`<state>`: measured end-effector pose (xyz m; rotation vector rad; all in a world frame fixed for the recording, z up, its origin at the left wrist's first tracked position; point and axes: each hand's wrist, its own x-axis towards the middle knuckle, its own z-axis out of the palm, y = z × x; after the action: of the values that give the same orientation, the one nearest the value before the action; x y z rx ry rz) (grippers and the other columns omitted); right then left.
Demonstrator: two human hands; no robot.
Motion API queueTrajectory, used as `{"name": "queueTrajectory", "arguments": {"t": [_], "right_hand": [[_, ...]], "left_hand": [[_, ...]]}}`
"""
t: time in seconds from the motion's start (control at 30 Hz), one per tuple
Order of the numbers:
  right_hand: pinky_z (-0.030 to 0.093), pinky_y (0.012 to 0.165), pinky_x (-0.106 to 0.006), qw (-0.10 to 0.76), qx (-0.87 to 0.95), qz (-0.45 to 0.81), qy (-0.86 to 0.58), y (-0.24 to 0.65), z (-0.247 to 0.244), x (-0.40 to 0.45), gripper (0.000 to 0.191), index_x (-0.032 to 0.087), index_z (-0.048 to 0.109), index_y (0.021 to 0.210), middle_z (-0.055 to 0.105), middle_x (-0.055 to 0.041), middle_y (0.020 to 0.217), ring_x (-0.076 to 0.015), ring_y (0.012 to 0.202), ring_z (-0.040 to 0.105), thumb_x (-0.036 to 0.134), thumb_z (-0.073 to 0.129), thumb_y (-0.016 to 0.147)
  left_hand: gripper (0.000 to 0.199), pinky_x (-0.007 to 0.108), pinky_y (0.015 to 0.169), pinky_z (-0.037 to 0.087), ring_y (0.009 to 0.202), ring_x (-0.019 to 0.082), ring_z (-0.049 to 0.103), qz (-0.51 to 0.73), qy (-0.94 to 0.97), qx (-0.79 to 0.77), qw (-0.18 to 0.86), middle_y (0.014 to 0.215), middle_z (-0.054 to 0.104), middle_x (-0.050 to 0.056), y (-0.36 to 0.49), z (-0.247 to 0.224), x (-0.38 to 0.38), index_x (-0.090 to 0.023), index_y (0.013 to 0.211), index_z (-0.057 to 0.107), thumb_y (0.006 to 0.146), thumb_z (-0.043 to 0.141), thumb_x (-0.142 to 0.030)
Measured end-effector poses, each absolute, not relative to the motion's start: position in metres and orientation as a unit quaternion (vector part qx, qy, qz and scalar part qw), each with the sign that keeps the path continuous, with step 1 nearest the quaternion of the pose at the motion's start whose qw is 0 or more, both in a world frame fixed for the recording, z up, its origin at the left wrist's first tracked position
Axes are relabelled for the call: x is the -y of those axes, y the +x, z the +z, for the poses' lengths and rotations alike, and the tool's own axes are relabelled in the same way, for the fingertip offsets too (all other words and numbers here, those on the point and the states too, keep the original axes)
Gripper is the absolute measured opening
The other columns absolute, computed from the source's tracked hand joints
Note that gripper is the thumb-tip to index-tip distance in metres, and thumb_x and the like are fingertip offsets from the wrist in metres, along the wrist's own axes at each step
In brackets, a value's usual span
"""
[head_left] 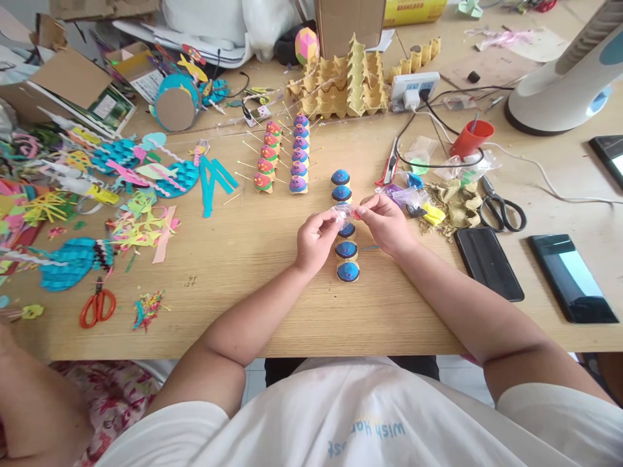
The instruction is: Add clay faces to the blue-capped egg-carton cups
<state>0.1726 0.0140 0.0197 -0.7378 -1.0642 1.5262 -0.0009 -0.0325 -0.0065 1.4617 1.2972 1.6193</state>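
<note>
My left hand (315, 239) pinches a small clear plastic bag (342, 211) above a row of egg-carton cups. At the bag's right side, my right hand (384, 224) is closed on a small red piece (356, 213), which seems to be in or beside the plastic. Below both hands runs the row of cups topped with blue domes and dark rims (347, 271), partly hidden by the fingers. Farther back on the left stand a row with red and green tops (265, 165) and a row with purple and blue tops (300, 155), both with pins sticking out.
Egg cartons (341, 84) and a power strip (416, 84) lie at the back. On the right are black scissors (501, 207), a red cup (471, 139) and phones (574, 279). Orange scissors (98, 306) and paper scraps lie left, near another person's arm (39, 402).
</note>
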Motion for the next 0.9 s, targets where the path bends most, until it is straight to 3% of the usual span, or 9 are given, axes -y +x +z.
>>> {"name": "queueTrajectory", "arguments": {"t": [0.2,0.4,0.6,0.9], "right_hand": [[0.05,0.072,-0.025,0.526,0.403,0.672,-0.33,0.1732,0.0212,-0.0135,0.049,0.026,0.067,0.08,0.067,0.0041,0.081,-0.0117,0.076,0.059,0.061,0.098,0.067],[0.056,0.084,-0.031,0.519,0.491,0.608,-0.347,0.1724,0.0177,-0.0116,0.049,0.026,0.07,0.089,0.072,0.0005,0.092,-0.0152,0.086,0.064,0.061,0.097,0.068],[0.058,0.095,-0.035,0.564,0.495,0.555,-0.359,0.1711,0.0171,-0.0105,0.044,0.026,0.074,0.089,0.077,-0.0007,0.096,-0.0172,0.093,0.069,0.061,0.095,0.073],[0.056,0.075,-0.032,0.563,0.494,0.543,-0.38,0.1735,0.0174,-0.0085,0.049,0.025,0.067,0.089,0.069,0.0021,0.077,-0.0144,0.073,0.064,0.067,0.09,0.076]], "left_hand": [[0.039,0.032,0.089,0.063,0.093,0.018,0.078,0.623,0.531,-0.482,0.311,0.104,0.085,0.007,-0.0001,-0.0075,0.032,-0.022,0.105,0.082,0.092,0.078,-0.058],[0.039,0.033,0.094,0.064,0.099,0.019,0.08,0.637,0.508,-0.477,0.331,0.109,0.085,0.007,-0.0009,-0.0076,0.0289,-0.023,0.104,0.082,0.091,0.079,-0.06],[0.043,0.033,0.092,0.066,0.098,0.02,0.081,0.633,0.512,-0.47,0.34,0.106,0.086,0.008,0.0026,-0.002,0.031,-0.021,0.101,0.081,0.088,0.081,-0.062],[0.04,0.033,0.091,0.064,0.095,0.019,0.08,0.61,0.516,-0.487,0.354,0.107,0.086,0.009,0.0031,-0.0028,0.0325,-0.021,0.104,0.082,0.091,0.079,-0.059]]}}
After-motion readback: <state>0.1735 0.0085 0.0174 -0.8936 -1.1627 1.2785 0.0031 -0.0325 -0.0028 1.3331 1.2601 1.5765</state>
